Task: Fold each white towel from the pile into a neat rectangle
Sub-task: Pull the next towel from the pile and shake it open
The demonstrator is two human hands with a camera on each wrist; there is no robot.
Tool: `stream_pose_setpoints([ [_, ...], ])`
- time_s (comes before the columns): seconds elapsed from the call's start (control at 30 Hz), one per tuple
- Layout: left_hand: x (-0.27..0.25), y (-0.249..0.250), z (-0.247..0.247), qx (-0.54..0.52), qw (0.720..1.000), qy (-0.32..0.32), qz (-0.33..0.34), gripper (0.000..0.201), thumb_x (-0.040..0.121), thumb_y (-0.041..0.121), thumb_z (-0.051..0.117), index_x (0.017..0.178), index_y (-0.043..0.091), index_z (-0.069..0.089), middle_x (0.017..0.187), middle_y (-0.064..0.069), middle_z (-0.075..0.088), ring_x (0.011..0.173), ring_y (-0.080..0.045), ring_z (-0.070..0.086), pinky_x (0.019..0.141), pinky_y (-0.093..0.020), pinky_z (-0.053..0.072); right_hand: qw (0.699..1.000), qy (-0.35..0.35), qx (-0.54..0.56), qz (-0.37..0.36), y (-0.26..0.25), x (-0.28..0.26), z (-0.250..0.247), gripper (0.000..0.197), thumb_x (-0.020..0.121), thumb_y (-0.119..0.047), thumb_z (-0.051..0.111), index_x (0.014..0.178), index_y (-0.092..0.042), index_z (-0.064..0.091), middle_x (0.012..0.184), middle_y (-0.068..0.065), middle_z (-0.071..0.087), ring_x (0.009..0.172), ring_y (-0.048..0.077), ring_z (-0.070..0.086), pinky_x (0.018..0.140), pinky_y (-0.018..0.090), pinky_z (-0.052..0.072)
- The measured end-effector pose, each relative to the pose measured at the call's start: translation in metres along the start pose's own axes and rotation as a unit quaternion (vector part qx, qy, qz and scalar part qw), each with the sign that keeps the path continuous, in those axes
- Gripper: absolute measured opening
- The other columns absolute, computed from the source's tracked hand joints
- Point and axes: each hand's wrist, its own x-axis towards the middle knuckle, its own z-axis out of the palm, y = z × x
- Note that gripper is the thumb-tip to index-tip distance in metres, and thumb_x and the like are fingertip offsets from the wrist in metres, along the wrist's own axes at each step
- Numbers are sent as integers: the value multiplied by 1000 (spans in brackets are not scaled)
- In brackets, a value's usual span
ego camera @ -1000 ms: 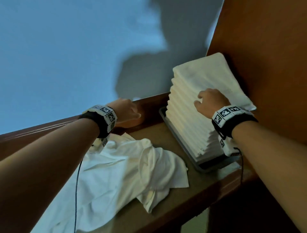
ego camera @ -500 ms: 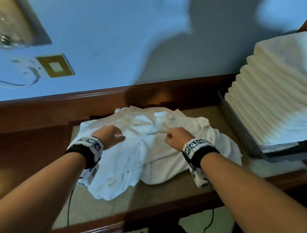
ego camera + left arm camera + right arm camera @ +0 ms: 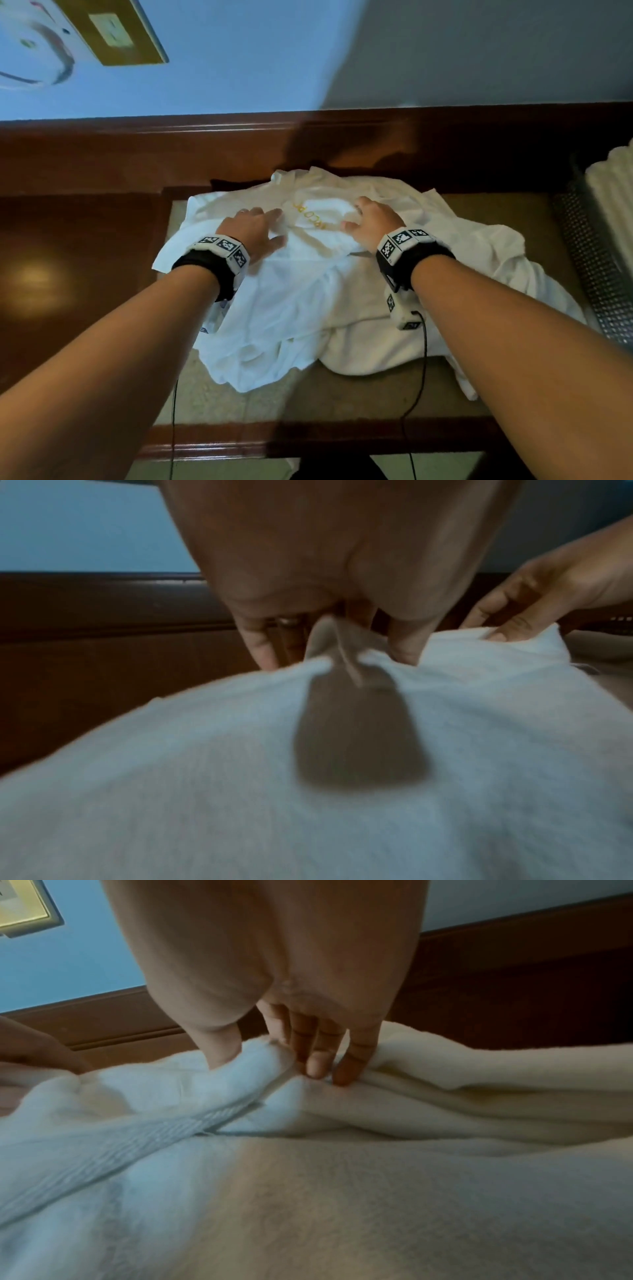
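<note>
Picking the next towel: crumpled pile of white terry towels (image 3: 308,291) under both palms on the brown wooden counter (image 3: 78,274). Left hand (image 3: 255,229) flat, fingers spread, gripping nothing. Right hand (image 3: 371,222) pinching a fold beside the yellow lettering. Next, probably lifting one free. Half a second earlier, both fists curled. Beyond the right hand, stack of folded white towels (image 3: 609,192).
</note>
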Motion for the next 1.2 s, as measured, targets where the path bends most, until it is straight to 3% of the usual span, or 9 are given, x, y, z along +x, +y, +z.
stream_pose_setpoints([
  [0.17,-20,0,12,-21,996,83,11,31,97,46,54,117,23,60,111,-5,65,108,-31,53,90,-42,39,1000,17,-24,1,-6,8,2,25,84,-22,66,106,-13,60,114,11,64,108,32,59,76,28,41],
  [0.47,-91,-19,-54,-168,982,-76,48,39,92,62,56,86,27,73,65,6,67,64,-13,63,70,-29,51,983,135,74,-103,-108,-39,-76,18,85,-9,55,84,-26,53,88,3,64,89,33,61,71,34,46],
  [0.53,-110,-36,-82,-188,981,-25,48,41,91,61,59,81,25,74,71,2,73,67,-18,67,73,-34,54,973,127,103,-161,-147,-62,-91,22,85,-6,55,86,-28,57,86,1,62,88,28,61,73,32,47],
  [0.63,-140,-75,-126,-228,952,189,72,29,81,49,75,96,25,70,92,-1,72,87,-22,69,83,-39,55,950,134,126,-251,-206,-109,-106,19,88,-2,59,95,-18,66,79,-9,57,85,17,55,68,16,41],
  [0.77,-200,-105,-174,-318,906,187,209,53,80,32,78,130,31,61,112,4,69,81,-1,63,82,-22,50,925,164,61,-336,-280,-185,-124,15,85,-4,66,92,-16,72,92,1,67,90,21,62,76,29,44],
  [0.9,-259,-132,-200,-341,879,220,250,24,86,23,78,101,5,74,92,-8,75,81,-10,58,79,-28,45,934,187,-49,-299,-330,-265,-138,27,83,-23,76,106,-13,68,101,1,63,89,18,55,65,28,35],
  [0.97,-292,-149,-215,-373,862,234,254,23,87,19,78,82,-1,66,66,8,66,62,-3,55,66,-17,42,936,196,-136,-260,-344,-296,-136,37,80,-33,80,106,-12,64,96,-2,53,86,17,49,63,31,29],
  [1.03,-326,-163,-227,-358,859,249,268,32,86,22,77,71,1,58,50,14,53,48,-2,47,52,-14,37,941,202,-166,-216,-350,-317,-126,31,80,-31,80,101,-15,64,89,-3,52,85,20,51,66,27,29],
  [1.2,-389,-195,-249,-288,869,282,287,36,92,24,72,63,16,53,48,15,52,47,2,48,50,-9,36,948,232,-136,-167,-353,-335,-98,18,85,-28,74,94,-13,70,73,-1,55,85,26,59,67,26,34],
])
